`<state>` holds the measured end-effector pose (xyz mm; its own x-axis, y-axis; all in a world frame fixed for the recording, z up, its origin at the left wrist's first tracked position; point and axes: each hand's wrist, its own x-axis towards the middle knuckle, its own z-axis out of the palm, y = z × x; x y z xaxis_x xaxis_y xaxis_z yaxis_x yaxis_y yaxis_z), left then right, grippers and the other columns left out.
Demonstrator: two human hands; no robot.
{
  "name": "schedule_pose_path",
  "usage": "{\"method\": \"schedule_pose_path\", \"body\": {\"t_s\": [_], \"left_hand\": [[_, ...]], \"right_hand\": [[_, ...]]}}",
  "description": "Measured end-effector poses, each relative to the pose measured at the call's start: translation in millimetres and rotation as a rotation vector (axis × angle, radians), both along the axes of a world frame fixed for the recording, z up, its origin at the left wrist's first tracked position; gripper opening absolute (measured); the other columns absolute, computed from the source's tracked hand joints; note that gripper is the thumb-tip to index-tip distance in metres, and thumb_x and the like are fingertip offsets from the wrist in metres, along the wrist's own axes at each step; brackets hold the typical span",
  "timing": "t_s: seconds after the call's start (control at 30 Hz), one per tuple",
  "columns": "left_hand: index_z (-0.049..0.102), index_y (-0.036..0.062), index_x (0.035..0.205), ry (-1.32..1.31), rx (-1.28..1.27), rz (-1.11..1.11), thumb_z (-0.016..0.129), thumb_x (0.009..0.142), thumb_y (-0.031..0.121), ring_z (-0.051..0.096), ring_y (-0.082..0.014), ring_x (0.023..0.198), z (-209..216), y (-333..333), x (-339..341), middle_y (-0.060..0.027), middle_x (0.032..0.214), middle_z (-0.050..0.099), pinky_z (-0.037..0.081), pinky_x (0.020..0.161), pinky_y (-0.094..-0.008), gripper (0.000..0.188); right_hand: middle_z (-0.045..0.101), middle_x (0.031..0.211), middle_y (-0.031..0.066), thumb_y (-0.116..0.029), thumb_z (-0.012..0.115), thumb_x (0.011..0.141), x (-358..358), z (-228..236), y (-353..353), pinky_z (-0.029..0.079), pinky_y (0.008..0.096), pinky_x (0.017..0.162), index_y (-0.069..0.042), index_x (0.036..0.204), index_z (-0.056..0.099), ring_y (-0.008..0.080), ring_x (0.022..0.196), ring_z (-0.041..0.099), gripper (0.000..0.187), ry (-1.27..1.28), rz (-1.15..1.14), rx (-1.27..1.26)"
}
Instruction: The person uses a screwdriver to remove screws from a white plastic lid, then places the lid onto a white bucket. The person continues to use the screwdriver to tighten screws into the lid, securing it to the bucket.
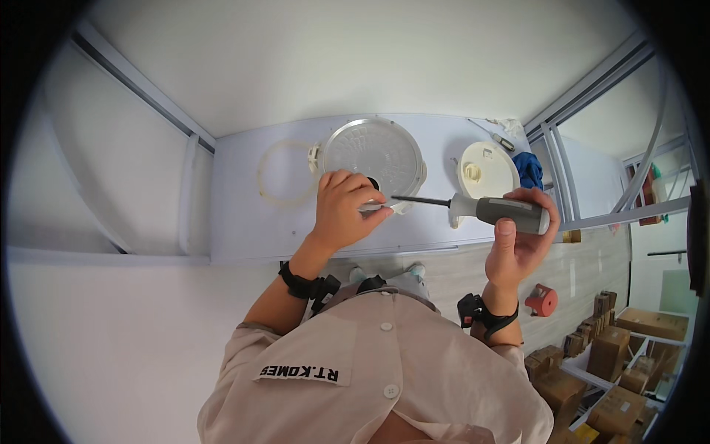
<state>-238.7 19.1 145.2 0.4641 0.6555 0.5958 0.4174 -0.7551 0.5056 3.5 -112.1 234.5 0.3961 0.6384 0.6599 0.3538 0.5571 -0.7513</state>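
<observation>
My right hand is closed round the grey handle of a screwdriver, whose dark shaft points left. Its tip reaches close to the fingers of my left hand, which are pinched together; whatever small thing sits between them is too small to make out. My left hand is over the near edge of a round metal lid with a pale cream rim and side lugs. That lid lies on the white table, and my left fingers partly hide its front. Left of it lies a thin, yellowish sealing ring.
A round cream cover with a raised knob lies to the right. Behind it are a second screwdriver and a blue cloth. A metal frame borders the table's right side. Below stand a red stool and cardboard boxes.
</observation>
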Motion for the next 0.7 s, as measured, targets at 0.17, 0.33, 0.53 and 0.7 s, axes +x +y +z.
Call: {"method": "schedule_pose_path", "body": {"t_s": [0.17, 0.33, 0.53, 0.7], "left_hand": [[0.080, 0.0207, 0.077, -0.036, 0.008, -0.018, 0.095, 0.068, 0.029, 0.059, -0.0166, 0.093, -8, 1, -1, 0.0087, 0.087, 0.066, 0.039, 0.092, -0.0370, 0.019], [0.082, 0.0210, 0.075, -0.052, 0.015, -0.030, 0.096, 0.067, 0.030, 0.060, -0.0160, 0.093, -8, 4, -3, 0.0098, 0.086, 0.066, 0.039, 0.091, -0.0364, 0.019], [0.082, 0.0211, 0.075, -0.036, 0.008, -0.022, 0.096, 0.067, 0.030, 0.059, -0.0161, 0.092, -7, 2, -2, 0.0100, 0.086, 0.066, 0.039, 0.089, -0.0364, 0.018], [0.082, 0.0216, 0.076, -0.034, -0.006, -0.032, 0.096, 0.067, 0.029, 0.059, -0.0160, 0.092, -7, 2, -2, 0.0100, 0.087, 0.066, 0.038, 0.088, -0.0362, 0.018]], "right_hand": [[0.062, 0.124, 0.0209, -0.018, 0.074, 0.102, -17, -3, 18, 0.060, 0.0405, 0.089, -0.003, 0.162, 0.028, 0.0274, 0.109, 0.070, 0.078, -0.032, 0.133, 0.031], [0.059, 0.128, 0.0193, -0.010, 0.072, 0.103, -27, -9, 34, 0.059, 0.0418, 0.094, -0.002, 0.164, 0.025, 0.0280, 0.108, 0.070, 0.078, -0.086, 0.206, 0.033], [0.059, 0.125, 0.0174, -0.009, 0.076, 0.100, -31, -12, 40, 0.059, 0.0396, 0.093, -0.001, 0.163, 0.030, 0.0262, 0.109, 0.069, 0.078, -0.153, 0.237, -0.014], [0.062, 0.123, 0.0173, -0.010, 0.079, 0.098, -30, -13, 42, 0.058, 0.0383, 0.092, 0.001, 0.160, 0.035, 0.0248, 0.106, 0.068, 0.077, -0.158, 0.241, 0.000]]}}
